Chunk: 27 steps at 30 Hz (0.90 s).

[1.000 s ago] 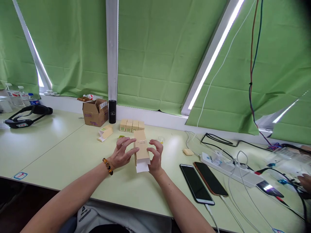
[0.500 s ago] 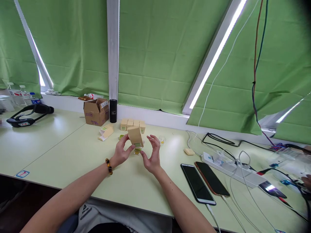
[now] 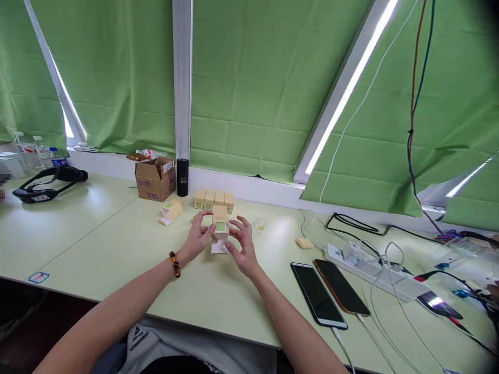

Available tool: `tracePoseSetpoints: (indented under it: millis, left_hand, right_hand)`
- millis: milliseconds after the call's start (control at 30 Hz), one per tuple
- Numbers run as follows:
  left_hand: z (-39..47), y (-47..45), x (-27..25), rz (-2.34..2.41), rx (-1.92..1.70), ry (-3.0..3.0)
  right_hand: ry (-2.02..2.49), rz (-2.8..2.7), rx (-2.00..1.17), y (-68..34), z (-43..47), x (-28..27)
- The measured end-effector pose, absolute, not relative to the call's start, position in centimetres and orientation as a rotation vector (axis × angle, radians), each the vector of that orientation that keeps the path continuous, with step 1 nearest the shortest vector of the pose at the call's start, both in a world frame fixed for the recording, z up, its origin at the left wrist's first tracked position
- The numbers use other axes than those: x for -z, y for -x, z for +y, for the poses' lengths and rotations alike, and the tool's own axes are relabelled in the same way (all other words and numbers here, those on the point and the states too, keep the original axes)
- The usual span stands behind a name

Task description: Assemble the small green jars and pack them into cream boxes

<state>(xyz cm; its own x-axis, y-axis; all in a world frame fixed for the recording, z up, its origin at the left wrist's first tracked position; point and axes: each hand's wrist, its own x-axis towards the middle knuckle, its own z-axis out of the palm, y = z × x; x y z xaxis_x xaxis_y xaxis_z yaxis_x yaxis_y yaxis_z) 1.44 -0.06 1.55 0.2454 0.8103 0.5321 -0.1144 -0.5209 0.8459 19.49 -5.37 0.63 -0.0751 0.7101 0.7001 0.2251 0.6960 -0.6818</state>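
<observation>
A small beige carton (image 3: 220, 214) with a green label stands upright between my hands, its white-lined end flap (image 3: 219, 247) folded out towards me at the bottom. My left hand (image 3: 197, 240) pinches the carton's left side with thumb and fingers. On the right side, my right hand (image 3: 244, 248) has its curled fingers and thumb against the carton near the flap. Whatever is inside or behind the carton is hidden. Several matching cartons (image 3: 214, 201) stand in a row behind it. An opened carton (image 3: 170, 212) lies to the left. A small clear container (image 3: 259, 224) with something yellow sits to the right.
A cardboard box (image 3: 155, 181) and a black tumbler (image 3: 182, 177) stand at the back. To the right are a beige packet (image 3: 304, 243), two phones (image 3: 318, 296) with cables, and a white power strip (image 3: 370, 272). A black headset (image 3: 49, 184) lies far left.
The carton has turned from tilted to upright and its flap now faces me. My right hand has moved in from beside it to touch it. The small glass piece below is now hidden.
</observation>
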Motion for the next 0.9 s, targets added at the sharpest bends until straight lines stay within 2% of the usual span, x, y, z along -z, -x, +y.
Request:
tracePoseSetpoints:
  millis: [233, 467, 900]
  left_hand:
    - [-0.4, -1.3, -1.5, 0.691, -1.456, -1.786]
    - [-0.2, -0.5, -1.3, 0.455, -1.317, -1.838]
    - [-0.2, -1.3, -0.8, 0.535, -1.415, -1.881]
  right_hand:
    - [0.754, -1.597, -0.578, -19.8, -5.3, -0.7]
    - [0.743, -1.560, -0.580, -20.2, -4.7, -0.5]
    - [0.764, -1.520, -0.665, -19.7, -4.7, -0.6]
